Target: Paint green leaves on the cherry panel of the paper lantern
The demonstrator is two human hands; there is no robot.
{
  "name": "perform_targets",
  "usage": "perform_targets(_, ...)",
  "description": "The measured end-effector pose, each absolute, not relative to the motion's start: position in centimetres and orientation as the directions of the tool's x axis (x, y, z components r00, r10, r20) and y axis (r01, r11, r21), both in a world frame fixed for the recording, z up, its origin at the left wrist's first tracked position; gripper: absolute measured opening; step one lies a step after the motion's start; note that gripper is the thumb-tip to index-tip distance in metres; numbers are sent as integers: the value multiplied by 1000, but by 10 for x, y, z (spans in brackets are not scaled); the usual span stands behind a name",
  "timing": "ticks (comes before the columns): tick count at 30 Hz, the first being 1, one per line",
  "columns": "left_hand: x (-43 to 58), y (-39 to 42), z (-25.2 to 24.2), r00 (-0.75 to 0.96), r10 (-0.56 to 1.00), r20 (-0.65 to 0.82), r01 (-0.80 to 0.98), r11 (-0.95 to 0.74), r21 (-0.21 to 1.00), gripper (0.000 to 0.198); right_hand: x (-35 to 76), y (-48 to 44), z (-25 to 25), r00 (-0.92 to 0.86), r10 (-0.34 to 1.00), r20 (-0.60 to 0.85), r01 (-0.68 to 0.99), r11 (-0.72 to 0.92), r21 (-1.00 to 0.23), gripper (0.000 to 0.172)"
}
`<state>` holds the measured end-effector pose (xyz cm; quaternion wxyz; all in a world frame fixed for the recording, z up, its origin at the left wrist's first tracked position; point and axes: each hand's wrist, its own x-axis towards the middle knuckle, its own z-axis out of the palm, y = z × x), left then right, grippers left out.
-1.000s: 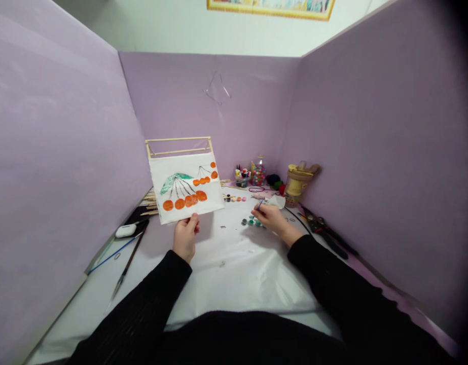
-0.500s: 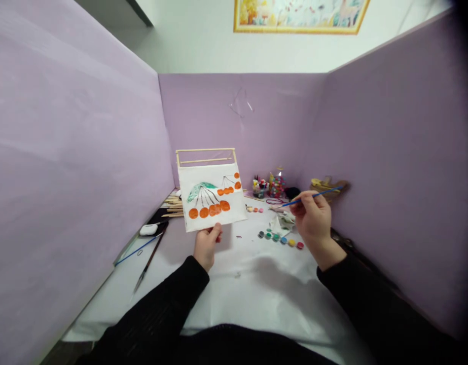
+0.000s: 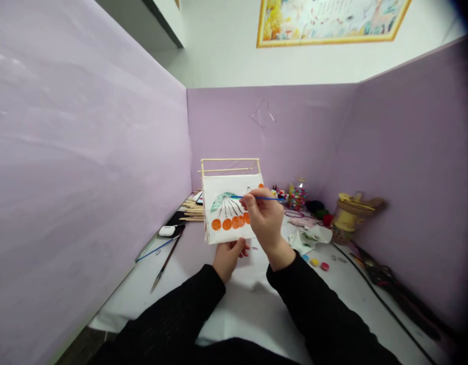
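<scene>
My left hand [image 3: 229, 257] grips the lower edge of a white painted panel [image 3: 218, 234] on a frame of thin wooden sticks [image 3: 229, 160], holding it up tilted toward me. The panel bears a green curved shape with dark lines fanning down and a row of orange discs. In front of its right part, my right hand [image 3: 267, 218] pinches a blue paintbrush [image 3: 272, 198]. The brush tip lies over the green shape; whether it touches the surface I cannot tell. My right hand hides the panel's right side.
On the white-covered table lie small paint pots [image 3: 314, 262] and crumpled tissue [image 3: 313, 237] at right. Pliers [image 3: 386, 279] and a yellow spool-like object [image 3: 346, 218] stand by the right wall. At left are wooden sticks [image 3: 191, 210], a white case [image 3: 167, 231] and a dark-handled brush [image 3: 169, 258].
My right hand has moved left with the paintbrush, from above the tissue to the front of the panel. My left hand keeps its hold. The camera view has shifted.
</scene>
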<state>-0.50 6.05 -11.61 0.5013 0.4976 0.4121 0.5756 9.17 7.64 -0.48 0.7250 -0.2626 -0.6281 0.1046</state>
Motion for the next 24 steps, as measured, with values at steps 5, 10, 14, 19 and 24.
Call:
perform_targets(5, -5, 61, -116, 1, 987, 159, -164, -157, 974, 48, 91, 81, -21, 101, 421, 902, 252, 866, -432, 20)
perform_targets(10, -4, 60, -117, 0, 990, 139, -186, -137, 973, 44, 90, 81, -24, 40, 376, 926, 332, 869, -367, 17)
perform_targets(14, -3, 61, -120, -3, 990, 142, -184, -140, 973, 43, 87, 81, -25, 21, 356, 934, 354, 871, -340, 15)
perform_targets(19, -3, 61, -120, -10, 988, 152, -182, -151, 972, 42, 85, 79, -26, 0, 385, 923, 324, 873, -364, 15)
perform_targets(24, -4, 60, -118, -14, 988, 154, -177, -154, 972, 39, 84, 78, -25, 14, 386, 922, 355, 860, -366, 18)
